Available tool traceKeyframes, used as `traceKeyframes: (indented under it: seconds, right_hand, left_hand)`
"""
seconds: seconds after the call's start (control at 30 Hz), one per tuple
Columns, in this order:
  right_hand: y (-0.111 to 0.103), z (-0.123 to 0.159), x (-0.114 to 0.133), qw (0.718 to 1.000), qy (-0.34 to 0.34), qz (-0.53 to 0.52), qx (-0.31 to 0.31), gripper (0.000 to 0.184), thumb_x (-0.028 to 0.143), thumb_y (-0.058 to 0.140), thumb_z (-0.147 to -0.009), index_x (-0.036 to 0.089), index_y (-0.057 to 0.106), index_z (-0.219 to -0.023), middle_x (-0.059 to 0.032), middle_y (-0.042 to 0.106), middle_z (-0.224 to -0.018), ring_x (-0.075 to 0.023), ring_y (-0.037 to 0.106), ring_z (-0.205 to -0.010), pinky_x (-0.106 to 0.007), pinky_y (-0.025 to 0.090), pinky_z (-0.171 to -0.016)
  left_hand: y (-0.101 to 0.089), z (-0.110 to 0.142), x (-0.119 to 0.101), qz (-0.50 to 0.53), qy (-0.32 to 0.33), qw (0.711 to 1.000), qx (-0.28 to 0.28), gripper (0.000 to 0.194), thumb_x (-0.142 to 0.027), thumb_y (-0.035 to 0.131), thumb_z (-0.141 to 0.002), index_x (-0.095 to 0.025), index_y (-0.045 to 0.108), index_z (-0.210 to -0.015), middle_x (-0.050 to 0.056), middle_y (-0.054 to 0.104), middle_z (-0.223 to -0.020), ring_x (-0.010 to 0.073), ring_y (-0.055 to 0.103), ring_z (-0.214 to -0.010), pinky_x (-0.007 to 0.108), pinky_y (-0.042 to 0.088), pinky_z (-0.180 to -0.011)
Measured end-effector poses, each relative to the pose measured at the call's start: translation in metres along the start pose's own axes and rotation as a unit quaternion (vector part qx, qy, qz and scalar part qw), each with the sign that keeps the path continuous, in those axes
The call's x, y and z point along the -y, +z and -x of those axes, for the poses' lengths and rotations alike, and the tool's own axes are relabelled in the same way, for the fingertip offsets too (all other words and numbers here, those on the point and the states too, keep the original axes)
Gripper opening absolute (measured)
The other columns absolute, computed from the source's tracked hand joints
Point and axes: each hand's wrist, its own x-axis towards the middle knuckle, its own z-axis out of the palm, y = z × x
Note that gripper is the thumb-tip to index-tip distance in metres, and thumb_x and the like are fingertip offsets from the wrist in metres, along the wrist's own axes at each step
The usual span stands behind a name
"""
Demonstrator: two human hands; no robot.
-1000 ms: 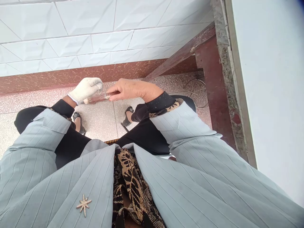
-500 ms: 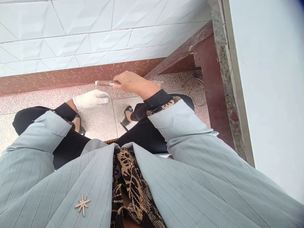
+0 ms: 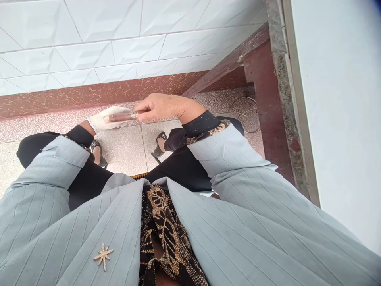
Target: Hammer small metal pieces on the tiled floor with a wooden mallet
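Observation:
My right hand is bare and closed round a brown wooden-handled tool with a shiny metal collar by my fingers. Its pale end points left; the far part is hidden in my palm, so its exact kind is unclear. My left hand, in a white knitted glove, lies just beneath the tool's handle. The gloved fingers look curled and pressed together. The tool partly covers them, and what they hold, if anything, cannot be made out. Whether the handle touches the glove is also unclear.
A white tiled wall with a reddish-brown skirting runs in front. To the right stand a dark red wooden frame and a rough slab edge. A loose cable lies on the speckled floor between wall and frame.
My right hand has moved left and slightly down, bringing the tool's handle across the gloved hand. My left hand has shifted slightly left and up.

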Motion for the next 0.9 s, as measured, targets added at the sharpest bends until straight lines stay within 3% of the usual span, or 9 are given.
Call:
traceKeyframes:
  seconds: [0.03, 0.13, 0.23, 0.33, 0.4, 0.5, 0.57, 0.77, 0.9]
  right_hand:
    - [-0.002, 0.001, 0.001, 0.998, 0.022, -0.014, -0.055, 0.024, 0.023, 0.061, -0.104, 0.015, 0.055, -0.083, 0.0029, 0.047, -0.070, -0.0092, 0.041, -0.068, -0.027, 0.030, -0.069]
    - [-0.009, 0.002, -0.003, 0.972, 0.121, -0.034, -0.198, 0.026, 0.029, 0.052, -0.111, 0.017, 0.053, -0.087, -0.0006, 0.054, -0.075, -0.0113, 0.045, -0.067, -0.028, 0.035, -0.067]
    - [-0.011, -0.002, -0.017, 0.950, 0.193, 0.055, -0.238, 0.029, 0.031, 0.061, -0.108, 0.017, 0.056, -0.083, -0.0056, 0.059, -0.078, -0.0149, 0.050, -0.074, -0.031, 0.035, -0.071]
    - [-0.007, -0.006, -0.030, 0.944, 0.224, 0.168, -0.175, 0.023, 0.031, 0.068, -0.105, 0.014, 0.068, -0.090, -0.0121, 0.066, -0.085, -0.0222, 0.060, -0.089, -0.033, 0.037, -0.078]
    - [-0.001, -0.009, -0.031, 0.948, 0.219, 0.216, -0.077, 0.019, 0.027, 0.067, -0.105, 0.011, 0.074, -0.097, -0.0149, 0.071, -0.091, -0.0240, 0.063, -0.093, -0.033, 0.038, -0.080]
    - [0.007, -0.011, -0.024, 0.957, 0.184, 0.216, 0.061, 0.017, 0.023, 0.067, -0.105, 0.012, 0.079, -0.100, -0.0112, 0.074, -0.093, -0.0193, 0.061, -0.085, -0.032, 0.036, -0.077]
    - [0.011, -0.012, -0.016, 0.965, 0.159, 0.178, 0.108, 0.016, 0.023, 0.069, -0.105, 0.013, 0.079, -0.099, -0.0062, 0.072, -0.085, -0.0156, 0.057, -0.077, -0.031, 0.034, -0.075]
    - [0.009, -0.007, -0.004, 0.982, 0.095, 0.026, 0.160, 0.015, 0.017, 0.069, -0.105, 0.011, 0.073, -0.092, 0.0035, 0.055, -0.066, -0.0077, 0.042, -0.064, -0.027, 0.028, -0.070]
    - [0.000, 0.002, -0.002, 0.989, 0.032, -0.054, 0.137, 0.021, 0.019, 0.066, -0.106, 0.012, 0.065, -0.086, 0.0045, 0.050, -0.064, -0.0066, 0.043, -0.063, -0.024, 0.032, -0.069]
  left_hand:
    - [0.004, -0.001, 0.001, -0.017, -0.023, 1.000, -0.010, 0.029, -0.043, 0.055, -0.098, -0.019, 0.072, -0.096, 0.003, 0.069, -0.080, 0.0173, 0.060, -0.075, 0.031, 0.049, -0.075]
    - [0.015, -0.004, -0.004, -0.068, -0.021, 0.997, 0.036, 0.033, -0.044, 0.052, -0.099, -0.019, 0.073, -0.098, 0.005, 0.074, -0.090, 0.0194, 0.066, -0.084, 0.032, 0.050, -0.082]
    - [0.019, -0.003, -0.016, -0.078, -0.001, 0.994, 0.076, 0.036, -0.046, 0.051, -0.099, -0.019, 0.075, -0.103, 0.005, 0.077, -0.097, 0.0207, 0.069, -0.090, 0.032, 0.051, -0.087]
    - [0.012, 0.003, -0.025, -0.056, 0.018, 0.996, 0.067, 0.035, -0.046, 0.054, -0.100, -0.019, 0.076, -0.102, 0.005, 0.077, -0.097, 0.0202, 0.068, -0.089, 0.032, 0.052, -0.087]
    - [0.004, 0.007, -0.027, -0.006, 0.017, 0.999, 0.039, 0.033, -0.046, 0.056, -0.102, -0.018, 0.074, -0.099, 0.005, 0.073, -0.088, 0.0178, 0.064, -0.078, 0.031, 0.052, -0.077]
    - [-0.006, 0.012, -0.025, 0.099, -0.004, 0.995, -0.014, 0.031, -0.046, 0.059, -0.103, -0.019, 0.066, -0.088, 0.002, 0.058, -0.070, 0.0130, 0.048, -0.060, 0.028, 0.042, -0.059]
    - [-0.010, 0.013, -0.021, 0.129, -0.017, 0.990, -0.048, 0.030, -0.045, 0.061, -0.102, -0.020, 0.063, -0.086, -0.001, 0.049, -0.064, 0.0111, 0.040, -0.056, 0.027, 0.034, -0.054]
    - [-0.009, 0.006, -0.012, 0.106, -0.044, 0.990, -0.083, 0.029, -0.045, 0.057, -0.102, -0.019, 0.064, -0.089, 0.002, 0.051, -0.071, 0.0119, 0.043, -0.062, 0.031, 0.038, -0.063]
    - [0.000, -0.002, -0.008, 0.072, -0.032, 0.994, -0.070, 0.032, -0.050, 0.056, -0.099, -0.021, 0.062, -0.087, 0.002, 0.053, -0.072, 0.0145, 0.048, -0.066, 0.031, 0.043, -0.066]
